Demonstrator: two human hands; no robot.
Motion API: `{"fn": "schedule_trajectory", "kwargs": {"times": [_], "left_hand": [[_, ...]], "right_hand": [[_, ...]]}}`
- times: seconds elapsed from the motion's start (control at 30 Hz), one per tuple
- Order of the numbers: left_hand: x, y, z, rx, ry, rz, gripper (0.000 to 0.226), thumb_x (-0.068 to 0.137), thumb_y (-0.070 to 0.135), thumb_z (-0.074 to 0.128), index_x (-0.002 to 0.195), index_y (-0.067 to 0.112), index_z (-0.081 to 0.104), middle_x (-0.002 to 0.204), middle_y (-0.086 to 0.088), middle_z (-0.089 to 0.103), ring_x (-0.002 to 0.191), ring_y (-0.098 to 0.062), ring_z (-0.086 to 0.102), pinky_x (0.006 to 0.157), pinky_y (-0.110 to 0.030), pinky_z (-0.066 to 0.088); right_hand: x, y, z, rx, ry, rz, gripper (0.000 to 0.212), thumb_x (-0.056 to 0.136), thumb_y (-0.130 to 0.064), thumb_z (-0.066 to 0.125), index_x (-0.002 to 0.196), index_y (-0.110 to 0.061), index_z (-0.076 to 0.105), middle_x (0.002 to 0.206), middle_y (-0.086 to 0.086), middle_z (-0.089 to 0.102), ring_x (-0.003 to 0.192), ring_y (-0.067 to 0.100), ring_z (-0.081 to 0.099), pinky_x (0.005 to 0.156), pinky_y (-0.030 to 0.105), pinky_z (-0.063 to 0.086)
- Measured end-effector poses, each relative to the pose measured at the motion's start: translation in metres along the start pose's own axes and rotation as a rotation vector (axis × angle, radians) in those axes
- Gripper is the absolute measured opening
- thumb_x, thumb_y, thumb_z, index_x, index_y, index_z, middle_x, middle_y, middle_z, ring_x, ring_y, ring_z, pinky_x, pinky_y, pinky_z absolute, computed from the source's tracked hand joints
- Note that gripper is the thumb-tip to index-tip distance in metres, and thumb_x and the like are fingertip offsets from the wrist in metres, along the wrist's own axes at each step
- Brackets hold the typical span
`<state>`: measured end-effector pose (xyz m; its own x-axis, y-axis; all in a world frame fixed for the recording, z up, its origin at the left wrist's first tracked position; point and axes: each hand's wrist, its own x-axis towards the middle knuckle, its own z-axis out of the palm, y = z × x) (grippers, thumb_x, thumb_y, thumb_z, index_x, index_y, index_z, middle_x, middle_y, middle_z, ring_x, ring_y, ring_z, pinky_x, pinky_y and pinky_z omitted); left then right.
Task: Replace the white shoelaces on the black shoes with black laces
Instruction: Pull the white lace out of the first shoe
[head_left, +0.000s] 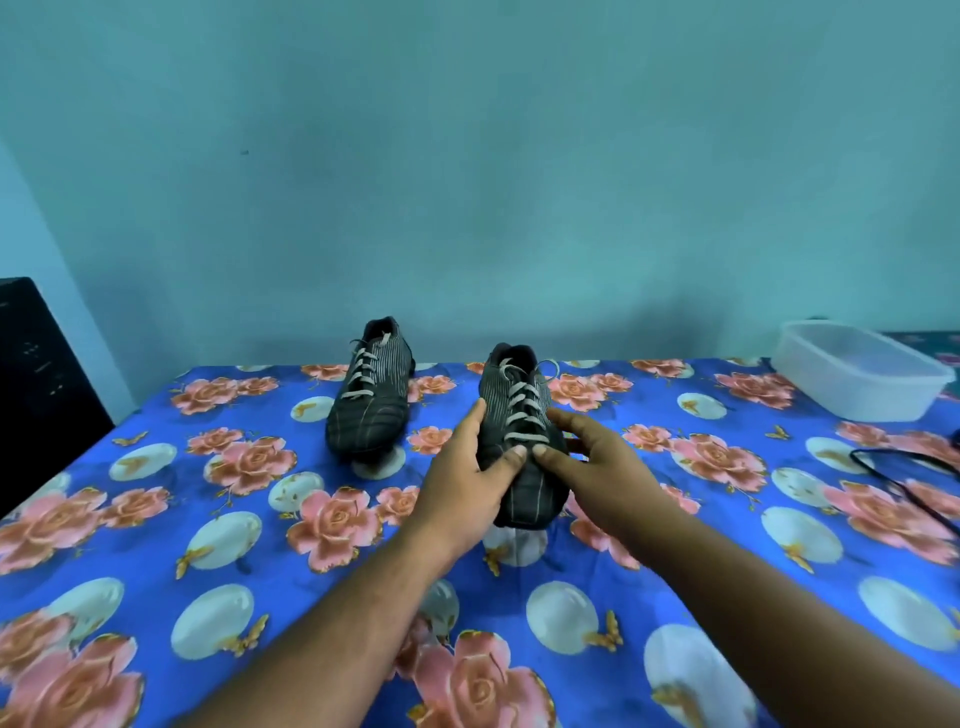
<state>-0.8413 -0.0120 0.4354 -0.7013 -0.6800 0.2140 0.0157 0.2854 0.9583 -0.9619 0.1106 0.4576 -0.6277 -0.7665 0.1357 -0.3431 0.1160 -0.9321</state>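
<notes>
Worktop (156, 545): covered by a blue cloth printed with pink roses, pale discs and small gold butterflies, set against a teal wall. Near black shoe (522, 441): striped upper, toe toward the camera, right of centre on the cloth, threaded with white shoelaces (522, 410) crossing in rungs up the tongue, a loose loop at the collar. Left hand (467, 478): grips the shoe's left flank, thumb laid across the toe end by the lowest lace rung, fingers (475, 415) curled up along the side. Right hand (597, 467): on the shoe's right flank, thumb tip meeting the lowest rung just beside the left thumb, forefinger stretched along the laces; the other fingers lie behind the shoe and their lie cannot be told. Far black shoe (366, 395): same pattern, white laces in place, stands apart to the left and further back, untouched. Black laces (904, 478): a thin dark cord lying loose at the right edge of the cloth, well apart from both shoes. Clear plastic container (857, 371): rectangular, far right corner. Dark object (41, 374): at the left edge, kind unclear.
</notes>
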Motion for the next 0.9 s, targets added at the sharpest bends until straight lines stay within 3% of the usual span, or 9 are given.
{"fn": "schedule_trajectory", "kwargs": {"times": [0.2,0.3,0.47,0.6,0.67,0.73,0.77,0.83,0.9], "left_hand": [[-0.055,0.002,0.021,0.021,-0.026,0.031,0.085,0.092,0.03,0.068,0.159,0.034,0.017,0.155,0.021,0.039,0.131,0.017,0.042,0.118,-0.029,0.036],[-0.077,-0.004,0.025,0.039,-0.065,0.025,0.093,0.086,0.037,0.066,0.162,0.03,0.014,0.151,0.026,0.042,0.135,0.006,0.047,0.118,-0.036,0.039],[-0.102,0.003,0.024,0.126,-0.091,0.036,0.094,0.085,0.048,0.064,0.162,0.033,0.012,0.159,0.016,0.037,0.142,0.002,0.04,0.12,-0.037,0.036],[-0.104,0.009,0.025,0.135,-0.095,-0.01,0.098,0.077,0.063,0.065,0.16,0.039,0.017,0.156,0.011,0.043,0.139,-0.003,0.047,0.117,-0.04,0.04],[-0.105,0.012,0.026,0.132,-0.099,-0.041,0.097,0.08,0.058,0.07,0.159,0.038,0.018,0.152,0.017,0.045,0.133,0.004,0.049,0.113,-0.031,0.044],[-0.101,0.012,0.025,0.085,-0.092,-0.057,0.083,0.09,0.039,0.075,0.154,0.036,0.022,0.139,0.027,0.044,0.118,0.025,0.047,0.101,-0.009,0.043],[-0.097,0.01,0.024,0.048,-0.063,-0.075,0.081,0.092,0.033,0.074,0.154,0.036,0.022,0.135,0.029,0.043,0.112,0.029,0.047,0.096,-0.005,0.042],[-0.086,0.009,0.025,0.0,-0.019,-0.123,0.086,0.088,0.039,0.077,0.156,0.033,0.025,0.141,0.023,0.045,0.122,0.014,0.05,0.106,-0.018,0.043],[-0.077,0.012,0.029,-0.059,-0.011,-0.165,0.093,0.08,0.046,0.076,0.158,0.031,0.028,0.143,0.013,0.056,0.125,-0.002,0.058,0.111,-0.036,0.046]], "right_hand": [[-0.062,0.005,-0.009,0.026,0.055,0.024,0.046,0.095,-0.015,0.07,0.138,-0.025,0.057,0.124,-0.003,0.068,0.103,0.004,0.07,0.086,0.02,0.057],[-0.084,0.013,-0.01,0.003,0.052,0.025,0.049,0.094,-0.016,0.071,0.14,-0.025,0.056,0.127,-0.001,0.067,0.107,0.008,0.069,0.095,0.031,0.056],[-0.109,0.016,-0.009,-0.011,0.053,0.013,0.06,0.079,-0.049,0.072,0.136,-0.039,0.055,0.135,-0.009,0.06,0.123,0.01,0.061,0.106,0.042,0.05],[-0.113,0.015,-0.012,-0.007,0.041,0.032,0.045,0.093,-0.027,0.071,0.133,-0.041,0.054,0.134,-0.009,0.06,0.121,0.01,0.062,0.106,0.042,0.05],[-0.112,0.016,-0.014,-0.008,0.031,0.034,0.047,0.09,-0.032,0.072,0.134,-0.039,0.056,0.133,-0.008,0.06,0.118,0.01,0.063,0.104,0.042,0.051],[-0.107,0.021,-0.019,0.005,0.017,0.033,0.055,0.085,-0.043,0.074,0.136,-0.037,0.056,0.132,-0.008,0.062,0.115,0.009,0.064,0.103,0.041,0.052],[-0.104,0.023,-0.021,0.023,0.011,0.042,0.056,0.086,-0.043,0.075,0.138,-0.035,0.055,0.132,-0.007,0.062,0.114,0.006,0.064,0.103,0.038,0.052],[-0.095,0.026,-0.025,0.07,0.006,0.074,0.05,0.091,-0.035,0.074,0.137,-0.033,0.055,0.131,-0.01,0.062,0.115,-0.002,0.06,0.105,0.033,0.05],[-0.085,0.024,-0.024,0.136,-0.028,0.089,0.033,0.094,-0.027,0.072,0.123,-0.037,0.061,0.122,-0.013,0.068,0.114,-0.001,0.063,0.106,0.034,0.049]]}}
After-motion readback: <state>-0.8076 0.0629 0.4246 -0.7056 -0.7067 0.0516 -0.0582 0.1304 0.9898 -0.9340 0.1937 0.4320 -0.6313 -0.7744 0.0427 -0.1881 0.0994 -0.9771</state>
